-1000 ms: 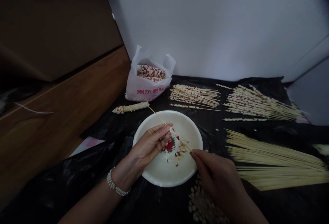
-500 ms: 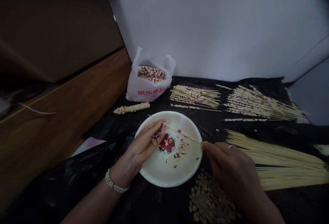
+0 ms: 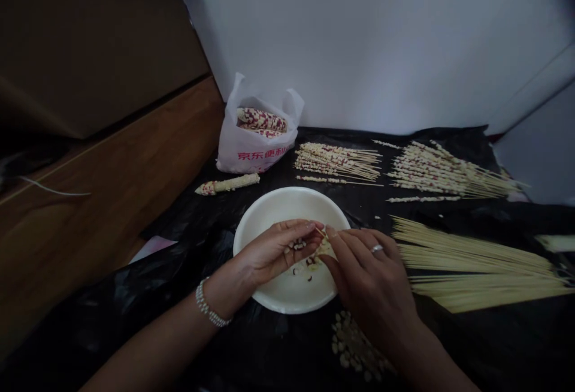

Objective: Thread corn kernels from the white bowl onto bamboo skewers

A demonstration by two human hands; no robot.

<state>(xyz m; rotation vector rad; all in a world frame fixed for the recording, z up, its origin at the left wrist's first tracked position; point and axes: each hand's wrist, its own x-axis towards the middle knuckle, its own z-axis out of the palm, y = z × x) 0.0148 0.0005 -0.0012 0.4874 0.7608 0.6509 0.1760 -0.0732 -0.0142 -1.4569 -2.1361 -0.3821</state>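
Over the white basin (image 3: pixel 257 215) my two hands meet at the fingertips. My left hand (image 3: pixel 274 251) is cupped, palm up, around several loose corn kernels (image 3: pixel 297 244), its thumb and finger pinched near a thin wooden skewer (image 3: pixel 320 232). My right hand (image 3: pixel 371 257), with a ring on one finger, closes on that skewer from the other side; most of the stick is hidden by the fingers. Loose kernels and dark bits lie in the basin below. A pile of pale kernels (image 3: pixel 353 344) sits on black plastic under my right wrist.
Behind the basin stands a white plastic bag (image 3: pixel 256 152) with speckled corn cobs (image 3: pixel 263 120). A partly stripped cob (image 3: pixel 228 184) lies before it. Threaded skewers form two piles (image 3: pixel 321 161) (image 3: pixel 426 170). Bare skewers (image 3: pixel 471 254) lie at right. A wall (image 3: pixel 359 38) rises behind.
My right hand has come left to my left hand, and the fingertips now meet. The skewer, stretched between both hands before, is now mostly hidden. The view has shifted slightly.
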